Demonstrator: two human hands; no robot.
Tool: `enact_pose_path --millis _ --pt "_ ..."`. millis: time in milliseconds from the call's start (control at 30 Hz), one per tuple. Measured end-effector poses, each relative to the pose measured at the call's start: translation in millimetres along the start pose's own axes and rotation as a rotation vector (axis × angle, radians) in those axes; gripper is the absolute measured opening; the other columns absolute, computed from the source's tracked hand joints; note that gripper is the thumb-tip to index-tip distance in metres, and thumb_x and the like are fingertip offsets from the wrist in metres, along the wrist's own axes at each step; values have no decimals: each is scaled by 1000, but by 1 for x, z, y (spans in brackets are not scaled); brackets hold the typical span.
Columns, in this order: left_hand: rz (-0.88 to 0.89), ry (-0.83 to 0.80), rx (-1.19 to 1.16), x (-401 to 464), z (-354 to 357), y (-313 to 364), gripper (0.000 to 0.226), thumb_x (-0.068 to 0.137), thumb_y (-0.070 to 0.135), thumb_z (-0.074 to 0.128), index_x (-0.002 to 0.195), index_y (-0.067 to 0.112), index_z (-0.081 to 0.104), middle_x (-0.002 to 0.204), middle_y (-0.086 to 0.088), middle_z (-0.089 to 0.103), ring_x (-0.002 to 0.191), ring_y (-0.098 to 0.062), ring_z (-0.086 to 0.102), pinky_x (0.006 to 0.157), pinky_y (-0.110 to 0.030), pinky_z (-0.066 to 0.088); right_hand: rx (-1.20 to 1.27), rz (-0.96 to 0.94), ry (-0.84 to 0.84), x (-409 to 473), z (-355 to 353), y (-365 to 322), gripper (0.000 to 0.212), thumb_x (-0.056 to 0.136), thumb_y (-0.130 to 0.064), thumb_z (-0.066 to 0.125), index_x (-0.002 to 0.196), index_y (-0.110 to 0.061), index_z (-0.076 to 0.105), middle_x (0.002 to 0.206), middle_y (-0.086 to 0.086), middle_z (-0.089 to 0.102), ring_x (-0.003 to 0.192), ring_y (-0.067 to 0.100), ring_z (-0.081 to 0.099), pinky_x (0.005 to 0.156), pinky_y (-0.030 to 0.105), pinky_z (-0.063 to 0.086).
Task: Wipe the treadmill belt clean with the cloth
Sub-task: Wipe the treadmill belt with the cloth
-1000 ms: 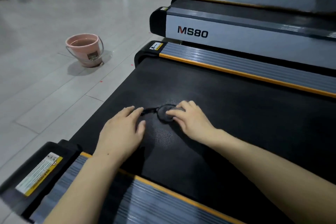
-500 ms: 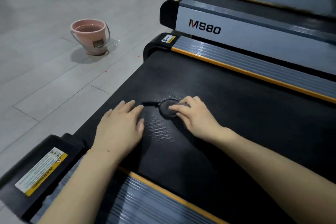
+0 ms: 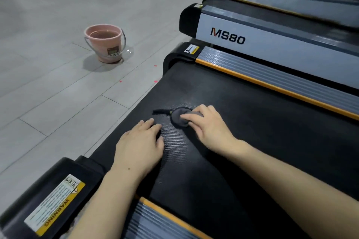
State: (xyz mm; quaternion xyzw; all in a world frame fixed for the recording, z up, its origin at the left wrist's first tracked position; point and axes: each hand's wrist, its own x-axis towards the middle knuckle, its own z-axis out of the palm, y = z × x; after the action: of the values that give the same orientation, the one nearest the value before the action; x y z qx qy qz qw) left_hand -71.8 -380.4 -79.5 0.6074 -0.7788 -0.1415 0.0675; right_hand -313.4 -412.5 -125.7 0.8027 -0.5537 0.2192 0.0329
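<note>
Cloth [image 3: 179, 117]: small, dark, rounded pad with a thin tail trailing off its left side, lying flat on the belt [image 3: 242, 141] near the belt's rear end. Right hand [image 3: 208, 127] rests on the cloth, fingers together and pressed down flat over its right half; a press rather than a clamp, no pinch visible. Left hand [image 3: 139, 145] lies just left of the cloth, palm down on the bare belt, fingers together, holding nothing, apparently bracing. Orange-edged rail [image 3: 272, 75] runs along the belt's far side; warning label [image 3: 55, 204] sits on the near rear corner cover. Bucket [image 3: 104, 42], pink, with water in it, stands on the floor well left of the belt. Judgement: wiping is in hand, most of the belt apparently left to cover. Risks: the cloth is small against the belt, so strips could be missed; flat-finger pressure alone may let it slip out or bunch; the loose tail could drag or catch; leaning on the left hand might shift the belt.
</note>
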Motion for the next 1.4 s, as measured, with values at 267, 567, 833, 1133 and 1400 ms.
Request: enact_pose_path --millis 267,567,833,1133,1400 --pt "0 -29 21 -5 -2 -15 43 100 43 38 142 36 46 162 9 27 151 -15 19 117 -37 31 -97 416 73 69 11 32 24 98 -26 57 115 -36 69 105 3 51 95 31 45 87 48 48" --pt "-55 -19 -59 -2 -17 -39 42 100 43 42 141 37 49 160 15 29 147 -10 28 109 -35 41 -58 -10 -5 62 19 8 27 98 -36 49 121 -40 64 109 -1 55 89 27 48 83 43 49" --pt "-20 -120 -62 4 -19 -64 57 93 50 59 146 38 41 163 19 19 145 -9 32 108 -38 43 -90 172 68 76 33 -18 27 95 -26 59 118 -36 68 105 4 54 88 30 46 78 44 47" --pt "-59 -234 88 22 -21 -53 59 90 43 67 142 26 45 156 8 31 139 -18 38 105 -38 42 -149 283 51 150 43 41 27 100 -31 52 122 -38 65 115 5 54 102 35 50 88 47 47" --pt "-80 -333 169 31 -21 -46 64 92 39 65 149 25 38 161 3 23 145 -24 30 105 -37 38 42 -84 -25 83 43 -45 29 96 -32 52 120 -39 66 107 1 56 89 27 46 77 38 43"
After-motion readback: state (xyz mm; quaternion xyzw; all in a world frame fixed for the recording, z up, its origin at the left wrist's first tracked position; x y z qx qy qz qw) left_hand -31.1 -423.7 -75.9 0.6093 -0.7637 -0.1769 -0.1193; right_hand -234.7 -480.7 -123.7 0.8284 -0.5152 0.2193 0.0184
